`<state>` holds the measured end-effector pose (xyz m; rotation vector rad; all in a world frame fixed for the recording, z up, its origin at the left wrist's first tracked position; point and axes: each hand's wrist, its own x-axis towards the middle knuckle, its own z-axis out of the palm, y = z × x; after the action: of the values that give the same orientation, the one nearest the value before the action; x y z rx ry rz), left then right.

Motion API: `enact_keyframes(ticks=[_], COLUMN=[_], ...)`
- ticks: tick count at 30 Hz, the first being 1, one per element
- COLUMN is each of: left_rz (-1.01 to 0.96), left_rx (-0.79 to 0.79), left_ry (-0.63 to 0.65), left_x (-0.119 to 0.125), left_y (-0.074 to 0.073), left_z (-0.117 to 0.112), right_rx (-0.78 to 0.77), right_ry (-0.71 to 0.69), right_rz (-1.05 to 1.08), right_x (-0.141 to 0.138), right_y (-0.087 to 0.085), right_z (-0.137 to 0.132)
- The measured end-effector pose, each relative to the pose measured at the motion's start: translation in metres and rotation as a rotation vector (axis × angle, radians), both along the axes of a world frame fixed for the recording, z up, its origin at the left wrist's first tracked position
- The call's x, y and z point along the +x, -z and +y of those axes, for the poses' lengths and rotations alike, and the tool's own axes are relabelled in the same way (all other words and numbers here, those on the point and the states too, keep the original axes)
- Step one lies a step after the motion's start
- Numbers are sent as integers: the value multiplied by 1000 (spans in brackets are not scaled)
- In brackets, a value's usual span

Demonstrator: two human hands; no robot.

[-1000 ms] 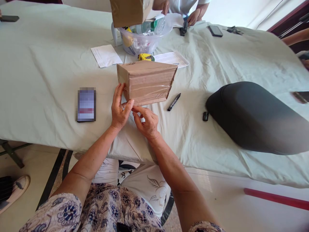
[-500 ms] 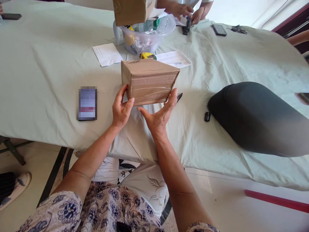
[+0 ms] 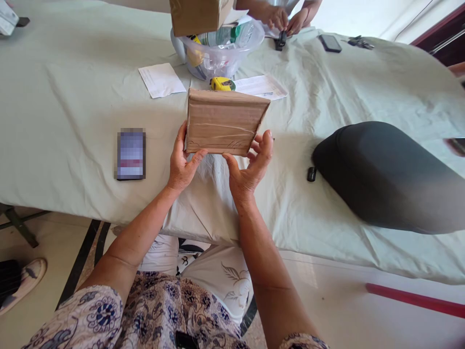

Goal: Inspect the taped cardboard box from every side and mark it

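Note:
A brown cardboard box (image 3: pixel 224 123) is held up in front of me over the table, one taped side facing me with pen lines along its lower edge. At its left lower corner my left hand (image 3: pixel 182 167) grips it, thumb on the near bottom edge and fingers along the left side. My right hand (image 3: pixel 249 172) holds the lower right corner, thumb at the bottom edge and fingers curled round the right side. Past the box lies a yellow tape measure (image 3: pixel 222 84) beside a paper sheet with a pen (image 3: pixel 264 94). The box's far side is hidden.
A phone (image 3: pixel 131 154) lies to the left and a dark padded object (image 3: pixel 385 177) to the right, near a small black cap (image 3: pixel 311 174). Behind are a clear plastic basin (image 3: pixel 218 60), another carton (image 3: pixel 198 18) and another person's hands (image 3: pixel 285 22) at a black item.
The box has turned, so its left side no longer shows and the taped side faces me more squarely. My right-hand fingers have shifted along its right edge.

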<state>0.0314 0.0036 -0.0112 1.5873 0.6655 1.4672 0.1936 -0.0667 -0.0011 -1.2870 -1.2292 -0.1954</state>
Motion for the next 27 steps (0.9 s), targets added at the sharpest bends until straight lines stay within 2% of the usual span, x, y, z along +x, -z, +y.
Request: enact_keyframes(ticks=[6, 11, 18, 27], left_rz=[-142, -268, -236, -179], left_rx=[-2, -118, -148, -85], left_ry=[-65, -50, 28, 43], left_x=[-5, -8, -13, -11], left_y=[-7, -4, -2, -4], left_z=[5, 10, 13, 10], right_rx=[141, 102, 90, 216], right_ry=[-83, -147, -192, -48], right_rz=[117, 104, 143, 254], right_x=[-2, -3, 0, 4], right_y=[-4, -3, 1, -11], right_z=[2, 2, 3, 1])
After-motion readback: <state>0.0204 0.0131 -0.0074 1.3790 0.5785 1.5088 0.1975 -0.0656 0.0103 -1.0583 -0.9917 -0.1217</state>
